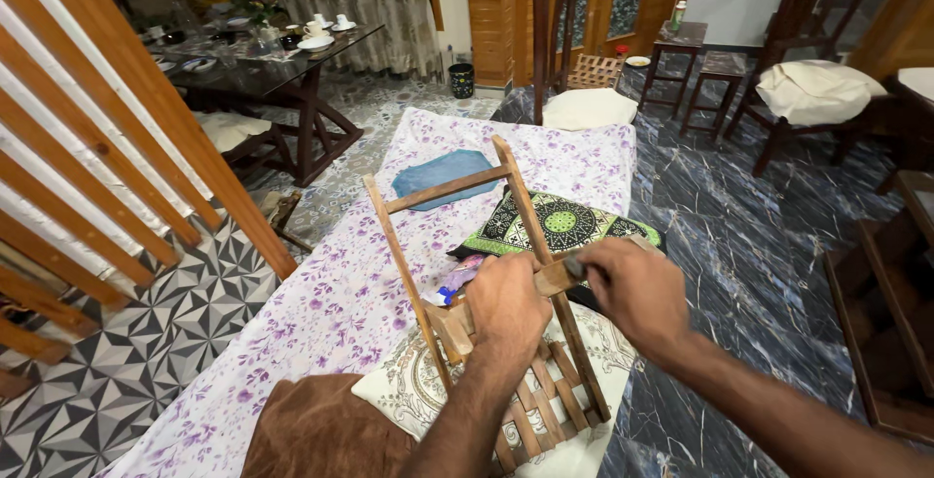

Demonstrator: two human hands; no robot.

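A small wooden folding stool frame (449,189) stands tilted on a floral bedsheet (350,283), its legs pointing up and its slatted seat low near me. My left hand (504,305) grips the lower crossbar of the frame. My right hand (630,290) is closed around a dark-tipped tool pressed against the right end of that same crossbar. What kind of tool it is cannot be made out.
A black and green patterned cushion (574,223), a blue cloth (443,175), a cream cushion (418,390) and a brown cloth (316,429) lie on the sheet. A dining table (263,55) stands far left, chairs and stools far right, a slatted wooden partition at left.
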